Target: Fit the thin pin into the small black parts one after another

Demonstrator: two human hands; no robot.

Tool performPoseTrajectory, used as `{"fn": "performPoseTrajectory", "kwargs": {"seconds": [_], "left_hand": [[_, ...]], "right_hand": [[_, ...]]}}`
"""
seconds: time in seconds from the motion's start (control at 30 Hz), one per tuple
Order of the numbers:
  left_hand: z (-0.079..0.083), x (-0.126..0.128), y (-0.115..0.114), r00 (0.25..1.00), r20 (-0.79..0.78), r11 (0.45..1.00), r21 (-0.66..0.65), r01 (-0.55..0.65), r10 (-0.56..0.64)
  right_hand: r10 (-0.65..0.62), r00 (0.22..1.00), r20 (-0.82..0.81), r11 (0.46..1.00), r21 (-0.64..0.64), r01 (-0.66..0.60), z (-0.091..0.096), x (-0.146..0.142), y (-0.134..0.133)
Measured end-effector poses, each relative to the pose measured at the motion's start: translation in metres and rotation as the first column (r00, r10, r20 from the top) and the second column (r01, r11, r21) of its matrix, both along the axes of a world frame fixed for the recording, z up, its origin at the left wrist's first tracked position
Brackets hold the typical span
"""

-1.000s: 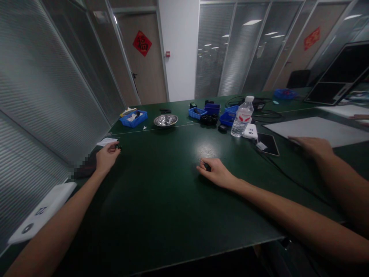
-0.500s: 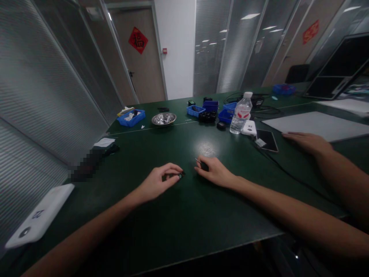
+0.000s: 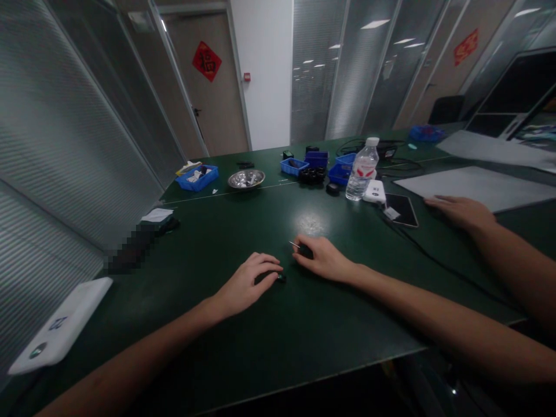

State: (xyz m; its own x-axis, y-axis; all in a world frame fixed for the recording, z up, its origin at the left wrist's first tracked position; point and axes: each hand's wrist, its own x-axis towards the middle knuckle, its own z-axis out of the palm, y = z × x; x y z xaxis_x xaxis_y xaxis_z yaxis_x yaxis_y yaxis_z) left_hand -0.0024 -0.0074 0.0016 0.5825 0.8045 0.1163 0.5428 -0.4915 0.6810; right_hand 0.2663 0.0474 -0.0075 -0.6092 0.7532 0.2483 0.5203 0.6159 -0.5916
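Note:
My left hand (image 3: pixel 249 285) is low over the green table, with its thumb and fingertips at a small dark green-and-black part (image 3: pixel 282 278). The fingers are bent, and the exact contact with the part is too small to make out. Just to the right, my right hand (image 3: pixel 324 258) rests on the table, fingers curled round a slim tool with a dark handle (image 3: pixel 306 251). Its thin metal shaft (image 3: pixel 294 244) sticks out leftward toward my left hand. Most of the handle is hidden in the palm, so its kind is unclear.
Another person's hand (image 3: pixel 463 211) lies by a grey sheet (image 3: pixel 482 188) at right. Farther back are a water bottle (image 3: pixel 362 171), a phone-like tablet (image 3: pixel 403 209), a steel bowl (image 3: pixel 246 180) and blue trays (image 3: pixel 197 178). A white device (image 3: pixel 61 327) lies at left.
My left hand has moved slightly right and nearer to me with the small part, its fingers a little straighter. The right hand and its tool have barely shifted.

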Motion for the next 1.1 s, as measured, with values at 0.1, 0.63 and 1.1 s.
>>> {"fn": "performPoseTrajectory", "kwargs": {"seconds": [0.1, 0.63, 1.1], "left_hand": [[0.003, 0.002, -0.002, 0.999, 0.038, 1.0, -0.018, -0.02, 0.021], [-0.008, -0.001, 0.003, 0.977, 0.042, 0.976, 0.061, -0.21, 0.207], [-0.017, -0.008, 0.004, 0.957, 0.036, 0.956, 0.04, -0.289, 0.288]], "right_hand": [[0.041, 0.999, 0.019, 0.999, 0.017, -0.041, 0.001, 0.0, -0.001], [0.192, 0.98, 0.046, 0.974, 0.11, -0.196, 0.002, 0.0, -0.002], [0.217, 0.974, 0.058, 0.967, 0.12, -0.223, 0.001, 0.0, 0.0]]}}
